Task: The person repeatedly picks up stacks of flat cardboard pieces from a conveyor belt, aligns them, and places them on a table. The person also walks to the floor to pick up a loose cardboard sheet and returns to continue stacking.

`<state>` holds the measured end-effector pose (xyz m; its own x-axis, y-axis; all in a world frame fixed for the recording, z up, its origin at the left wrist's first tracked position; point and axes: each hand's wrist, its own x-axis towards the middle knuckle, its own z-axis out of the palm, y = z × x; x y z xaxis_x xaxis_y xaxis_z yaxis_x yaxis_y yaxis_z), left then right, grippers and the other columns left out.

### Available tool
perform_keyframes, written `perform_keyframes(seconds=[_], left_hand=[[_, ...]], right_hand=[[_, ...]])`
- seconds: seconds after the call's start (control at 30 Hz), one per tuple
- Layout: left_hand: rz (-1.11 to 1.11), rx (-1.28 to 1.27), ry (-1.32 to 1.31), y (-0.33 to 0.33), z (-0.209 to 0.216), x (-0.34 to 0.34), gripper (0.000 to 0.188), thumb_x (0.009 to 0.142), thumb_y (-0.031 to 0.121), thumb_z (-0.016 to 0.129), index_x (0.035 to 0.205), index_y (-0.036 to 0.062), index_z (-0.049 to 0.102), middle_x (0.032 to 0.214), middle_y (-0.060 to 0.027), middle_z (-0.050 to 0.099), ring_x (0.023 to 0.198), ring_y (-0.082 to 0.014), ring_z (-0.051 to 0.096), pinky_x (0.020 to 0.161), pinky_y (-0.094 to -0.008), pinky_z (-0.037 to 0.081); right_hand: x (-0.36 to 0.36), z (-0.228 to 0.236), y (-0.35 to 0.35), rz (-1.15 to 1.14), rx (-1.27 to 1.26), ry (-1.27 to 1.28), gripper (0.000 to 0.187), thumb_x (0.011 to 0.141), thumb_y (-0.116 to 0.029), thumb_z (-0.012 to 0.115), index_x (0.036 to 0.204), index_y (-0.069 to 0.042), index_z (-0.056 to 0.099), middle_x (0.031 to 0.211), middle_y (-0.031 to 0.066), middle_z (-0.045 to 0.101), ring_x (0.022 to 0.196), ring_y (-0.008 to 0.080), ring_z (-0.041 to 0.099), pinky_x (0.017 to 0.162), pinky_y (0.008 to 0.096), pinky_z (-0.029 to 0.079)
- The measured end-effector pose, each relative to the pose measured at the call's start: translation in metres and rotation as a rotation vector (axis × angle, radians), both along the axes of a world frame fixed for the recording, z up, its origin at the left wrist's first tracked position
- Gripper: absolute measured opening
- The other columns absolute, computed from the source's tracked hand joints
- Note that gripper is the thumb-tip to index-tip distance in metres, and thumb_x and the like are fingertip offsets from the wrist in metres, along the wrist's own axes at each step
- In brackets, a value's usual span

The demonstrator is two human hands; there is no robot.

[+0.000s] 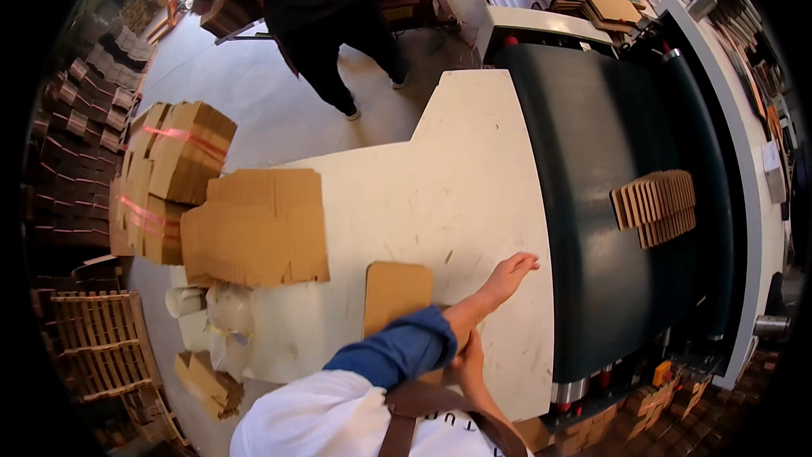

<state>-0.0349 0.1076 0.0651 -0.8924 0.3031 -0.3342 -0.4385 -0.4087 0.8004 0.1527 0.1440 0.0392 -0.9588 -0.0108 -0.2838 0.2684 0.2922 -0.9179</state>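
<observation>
My left arm, in a rolled blue sleeve, reaches across a white table [474, 169] toward its right edge. My left hand [513, 274] is over that edge, fingers stretched out and nothing visible in it. Close under the left forearm is my right hand [467, 366]; its fingers are partly hidden behind that arm, so I cannot tell how they are closed. Left of my forearm lies a brown cardboard piece [397, 292] with rounded corners, partly covered by the sleeve. On the dark green conveyor belt [584, 279] to the right, a row of overlapping cardboard pieces [655, 207] lies fanned out.
Flat cardboard sheets [258, 224] lie at the table's left end, beside cardboard bundles [190, 152] tied with pink strap. A person in dark clothes [309, 0] stands beyond the table. A grey machine frame [740, 152] bounds the belt's far right. A wooden pallet [97, 343] stands at lower left.
</observation>
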Motion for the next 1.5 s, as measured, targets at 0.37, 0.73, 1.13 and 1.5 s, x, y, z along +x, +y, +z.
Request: perform_keyframes(seconds=[0.37,0.73,1.13,1.5], left_hand=[[0.132,0.505,-0.623,-0.036,-0.002,-0.023,0.03,0.097,0.032,0.038,0.113,0.0121,0.054,0.112,-0.0036,0.059,0.109,-0.0144,0.05,0.094,-0.0331,0.034],[0.21,0.352,-0.185,-0.028,0.003,-0.019,0.029,0.098,0.03,0.042,0.112,0.0084,0.057,0.103,-0.0047,0.061,0.098,-0.0142,0.056,0.086,-0.026,0.041],[0.018,-0.986,0.537,-0.12,0.107,0.155,0.031,0.086,0.015,0.059,0.114,0.0019,0.055,0.113,-0.0151,0.055,0.103,-0.0299,0.053,0.09,-0.0367,0.043],[0.188,-1.17,0.207,-0.22,0.093,0.238,0.055,0.087,0.036,0.058,0.128,0.0013,0.044,0.123,-0.0199,0.048,0.111,-0.0328,0.049,0.095,-0.0402,0.04]], right_hand=[[0.002,0.006,-0.006,0.111,0.206,-0.131,0.098,0.063,-0.059,0.075,0.131,0.0,0.039,0.121,0.0186,0.048,0.109,0.0333,0.046,0.092,0.042,0.038],[-0.017,0.03,-0.02,0.048,0.283,-0.09,0.082,0.07,-0.041,0.073,0.135,-0.005,0.038,0.126,0.0197,0.046,0.117,0.0356,0.043,0.099,0.0411,0.036],[-0.015,-0.012,0.033,0.096,0.28,-0.243,0.052,0.091,-0.05,0.045,0.103,-0.002,0.062,0.088,0.0204,0.066,0.084,0.0328,0.064,0.075,0.0383,0.049],[-0.024,0.071,-0.008,0.225,-0.279,-0.154,0.025,0.089,-0.025,0.062,0.096,-0.002,0.057,0.084,0.0018,0.06,0.078,0.0093,0.056,0.074,0.025,0.046]])
